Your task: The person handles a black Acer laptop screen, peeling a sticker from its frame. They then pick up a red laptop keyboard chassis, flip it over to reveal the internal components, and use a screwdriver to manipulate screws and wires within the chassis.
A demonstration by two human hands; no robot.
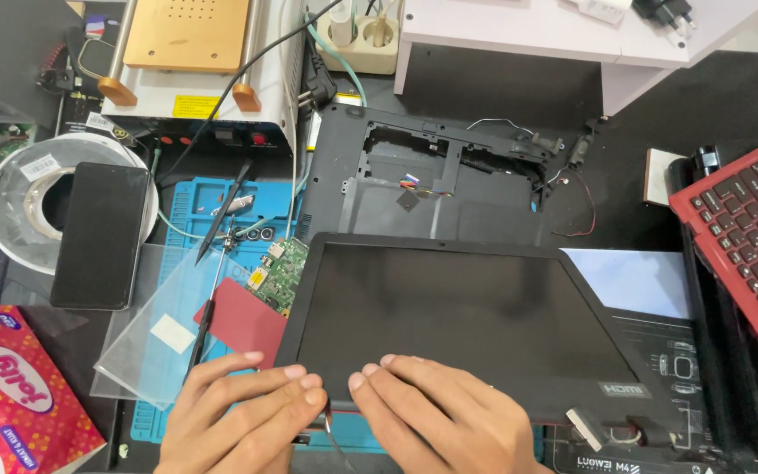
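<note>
Both hands, left hand (243, 412) and right hand (440, 412), press fingertips flat, unclenched, along the laptop screen panel (462, 320) bezel; even, gentle pressure suits it.

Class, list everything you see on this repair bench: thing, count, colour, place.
Laptop screen panel: one, black, centre, under both hands.
Laptop base shell: one, black, behind the panel.
Circuit board: one, green, left of the panel.
Work mat: one, blue, left centre.
Phone: one, black, on a white ring, left.
Tissue box: one, red, bottom left.
Keyboard: one, red, right edge.
Left hand: fingertips on the panel's near edge.
Right hand: flat on the same edge.
</note>
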